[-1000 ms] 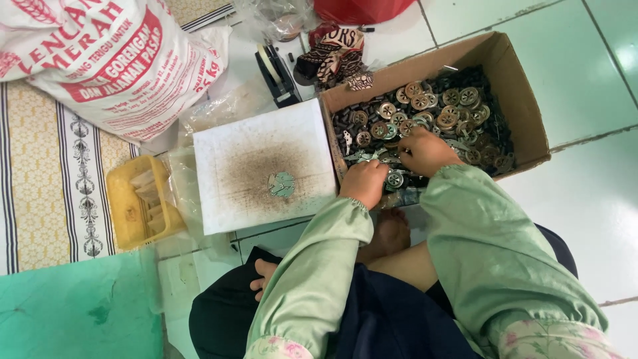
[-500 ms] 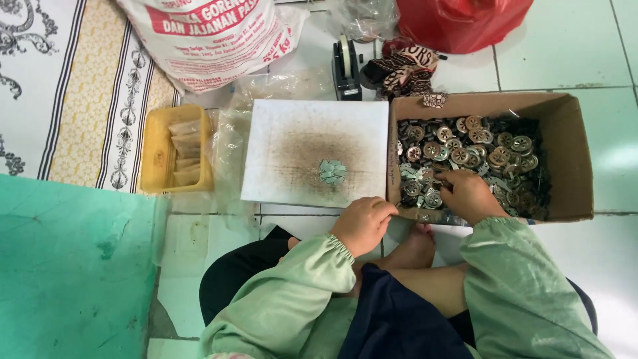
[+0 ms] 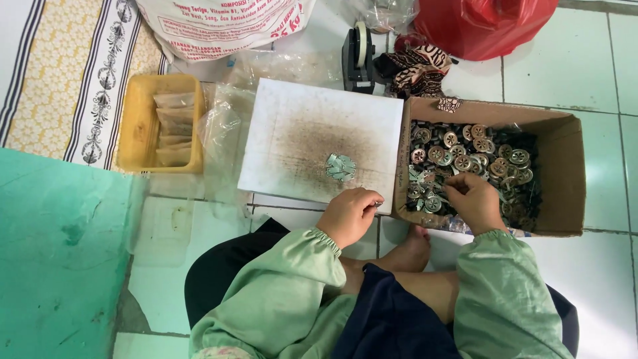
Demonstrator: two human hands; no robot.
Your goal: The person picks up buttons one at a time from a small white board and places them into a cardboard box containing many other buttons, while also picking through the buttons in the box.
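The right hand (image 3: 473, 199) reaches over the near wall of the shallow brown cardboard box (image 3: 561, 166), its grip pinched on one of the small round metal pieces (image 3: 465, 159) that fill the box floor; the box walls close round it on every side but above. The left hand (image 3: 349, 216) rests just outside the box's left wall, at the near edge of the white stained square board (image 3: 319, 133), fingers curled together on something small that cannot be made out. Just beyond that grip lies a small heap of pale green cut bits (image 3: 340, 166) on the board, with open board all round it. Farther to the left sit crumpled clear plastic bags (image 3: 222, 133) and a yellow plastic tray (image 3: 143, 119) of packets on the tiled floor (image 3: 598, 279). Beyond the board stand a black tape dispenser (image 3: 359, 56), a patterned brown cloth (image 3: 415, 66), a red plastic bag (image 3: 485, 23) and a white printed sack (image 3: 226, 23). A green mat (image 3: 60, 252) lies to the near left.
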